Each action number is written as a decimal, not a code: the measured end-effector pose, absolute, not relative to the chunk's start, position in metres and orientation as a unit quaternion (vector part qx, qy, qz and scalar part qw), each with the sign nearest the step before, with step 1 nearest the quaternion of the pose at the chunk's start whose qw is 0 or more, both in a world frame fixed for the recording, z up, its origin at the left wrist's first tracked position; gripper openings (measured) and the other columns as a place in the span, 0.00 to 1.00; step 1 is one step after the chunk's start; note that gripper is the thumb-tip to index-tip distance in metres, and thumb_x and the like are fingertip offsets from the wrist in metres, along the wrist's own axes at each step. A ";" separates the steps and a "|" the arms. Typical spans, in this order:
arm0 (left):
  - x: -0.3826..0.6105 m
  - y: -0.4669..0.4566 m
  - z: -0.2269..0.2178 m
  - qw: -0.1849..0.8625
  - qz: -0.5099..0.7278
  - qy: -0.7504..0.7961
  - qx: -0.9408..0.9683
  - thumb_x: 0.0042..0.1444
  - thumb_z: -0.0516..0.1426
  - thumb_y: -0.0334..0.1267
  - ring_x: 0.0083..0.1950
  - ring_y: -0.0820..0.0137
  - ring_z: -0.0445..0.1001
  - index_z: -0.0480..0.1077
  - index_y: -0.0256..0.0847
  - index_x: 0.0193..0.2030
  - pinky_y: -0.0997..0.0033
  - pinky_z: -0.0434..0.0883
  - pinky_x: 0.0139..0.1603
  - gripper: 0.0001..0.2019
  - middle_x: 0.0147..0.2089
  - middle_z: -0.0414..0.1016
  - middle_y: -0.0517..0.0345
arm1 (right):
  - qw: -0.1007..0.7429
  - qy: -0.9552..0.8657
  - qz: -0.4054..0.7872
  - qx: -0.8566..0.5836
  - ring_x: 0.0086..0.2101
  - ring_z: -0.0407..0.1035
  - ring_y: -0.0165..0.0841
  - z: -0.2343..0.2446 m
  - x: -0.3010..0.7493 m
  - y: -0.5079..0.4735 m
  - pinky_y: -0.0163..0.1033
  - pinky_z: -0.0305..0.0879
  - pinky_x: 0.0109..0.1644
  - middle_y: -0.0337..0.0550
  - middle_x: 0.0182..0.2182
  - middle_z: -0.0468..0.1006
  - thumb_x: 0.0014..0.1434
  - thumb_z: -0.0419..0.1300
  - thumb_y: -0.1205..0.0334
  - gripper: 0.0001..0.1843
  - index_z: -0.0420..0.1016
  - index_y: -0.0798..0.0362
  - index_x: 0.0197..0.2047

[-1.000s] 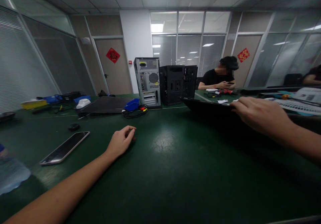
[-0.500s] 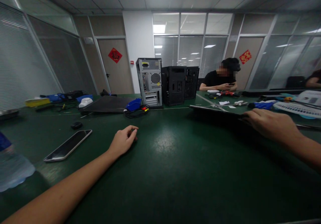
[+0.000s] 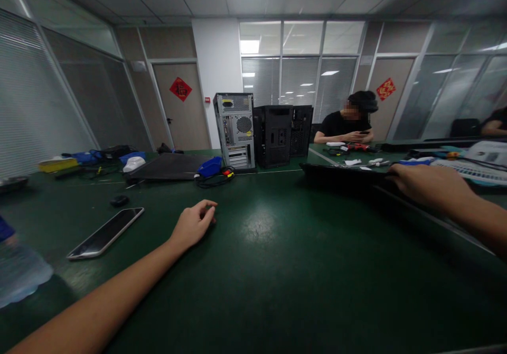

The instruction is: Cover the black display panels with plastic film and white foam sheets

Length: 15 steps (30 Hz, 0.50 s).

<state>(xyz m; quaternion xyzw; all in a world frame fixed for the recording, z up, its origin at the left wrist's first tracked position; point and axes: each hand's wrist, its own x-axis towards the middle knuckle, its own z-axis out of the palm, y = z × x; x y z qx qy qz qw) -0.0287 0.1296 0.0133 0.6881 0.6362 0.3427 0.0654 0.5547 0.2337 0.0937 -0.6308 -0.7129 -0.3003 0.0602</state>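
My right hand (image 3: 428, 185) grips the edge of a thin black panel (image 3: 340, 178), much like a computer case side panel, at the right side of the green table (image 3: 261, 280). The panel is tilted and dark, and part of it is hidden behind my hand and wrist. My left hand (image 3: 193, 223) rests on the table left of the middle, loosely curved with nothing in it, its thumb a little apart from the index finger. Nearest to it lie a phone (image 3: 106, 233) and a small black object (image 3: 119, 201).
A computer case with its back showing (image 3: 235, 132) and black cases (image 3: 274, 134) stand at the back. Another black panel (image 3: 170, 167), a blue tray (image 3: 209, 167) with cables and a bottle (image 3: 21, 269) are to the left. A person (image 3: 348, 124) sits across, holding a phone.
The black panel's near side has come down and its tilt has changed, with my right hand still on it. My left hand has stayed in place.
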 end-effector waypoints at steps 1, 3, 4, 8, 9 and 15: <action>-0.029 0.129 0.013 0.068 0.343 0.635 0.688 0.62 0.49 0.52 0.35 0.64 0.78 0.72 0.42 0.52 0.66 0.68 0.38 0.21 0.32 0.81 0.59 | 0.042 -0.712 -0.305 -0.631 0.30 0.70 0.47 0.096 0.553 0.234 0.44 0.56 0.30 0.56 0.35 0.77 0.65 0.44 0.48 0.21 0.70 0.51 0.49; -0.029 0.129 0.014 0.077 0.343 0.634 0.689 0.62 0.49 0.52 0.35 0.64 0.78 0.72 0.42 0.53 0.65 0.69 0.38 0.21 0.32 0.81 0.59 | 0.001 -0.705 -0.326 -0.630 0.30 0.70 0.46 0.102 0.549 0.235 0.44 0.57 0.30 0.56 0.34 0.76 0.66 0.42 0.49 0.21 0.68 0.52 0.48; -0.029 0.129 0.014 0.079 0.342 0.635 0.688 0.63 0.49 0.52 0.35 0.63 0.78 0.72 0.42 0.53 0.65 0.69 0.38 0.21 0.32 0.81 0.59 | -0.004 -0.701 -0.331 -0.631 0.30 0.70 0.46 0.105 0.547 0.235 0.43 0.57 0.29 0.55 0.33 0.76 0.66 0.41 0.50 0.20 0.68 0.52 0.47; -0.027 0.128 0.016 0.087 0.344 0.639 0.683 0.62 0.49 0.51 0.35 0.63 0.78 0.72 0.42 0.52 0.64 0.68 0.38 0.21 0.33 0.81 0.58 | 0.020 -0.693 -0.357 -0.627 0.32 0.71 0.44 0.123 0.529 0.232 0.42 0.58 0.31 0.55 0.35 0.76 0.67 0.41 0.50 0.19 0.65 0.54 0.41; -0.027 0.128 0.017 0.094 0.347 0.638 0.681 0.62 0.50 0.51 0.36 0.63 0.78 0.72 0.41 0.52 0.64 0.69 0.38 0.21 0.33 0.81 0.58 | 0.030 -0.690 -0.366 -0.624 0.33 0.72 0.44 0.128 0.523 0.229 0.43 0.59 0.31 0.55 0.36 0.76 0.67 0.41 0.50 0.19 0.65 0.54 0.42; -0.031 0.133 0.016 0.186 0.409 0.608 0.655 0.60 0.53 0.52 0.38 0.62 0.78 0.72 0.39 0.50 0.63 0.70 0.42 0.21 0.35 0.82 0.54 | 0.062 -0.688 -0.409 -0.596 0.28 0.72 0.46 0.161 0.477 0.199 0.42 0.54 0.26 0.54 0.34 0.77 0.66 0.42 0.45 0.24 0.65 0.55 0.50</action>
